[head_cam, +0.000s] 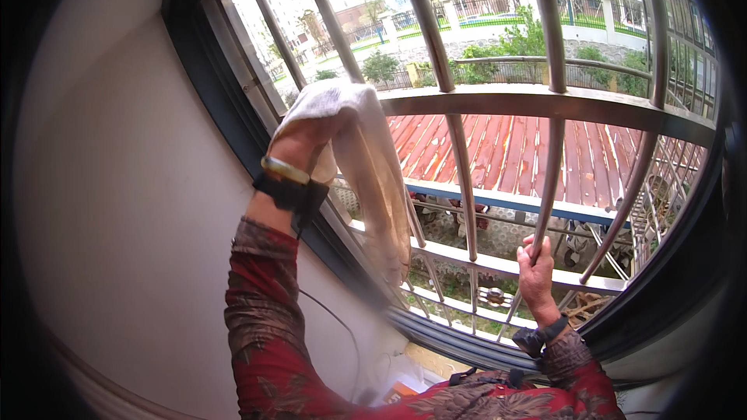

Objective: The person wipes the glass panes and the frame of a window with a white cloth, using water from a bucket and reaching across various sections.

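A pale, stained cloth [373,169] is draped over my left hand [300,143], and its long end hangs down in front of the bars. My left fingers are hidden beneath the cloth, at the left end of the horizontal metal rail [502,106] of a window grille. Lower on the right, my right hand [536,274] is wrapped around a vertical metal bar [548,186] of the same grille. Each wrist wears a dark strap, and a yellowish bangle [285,170] circles the left one.
A dark window frame [233,111] surrounds the grille, with a white wall [134,204] to the left. Beyond the bars lie a rusty red corrugated roof [513,151] and a yard below. A thin cable [344,326] hangs by the wall, near an orange-and-white item [400,391] at the bottom.
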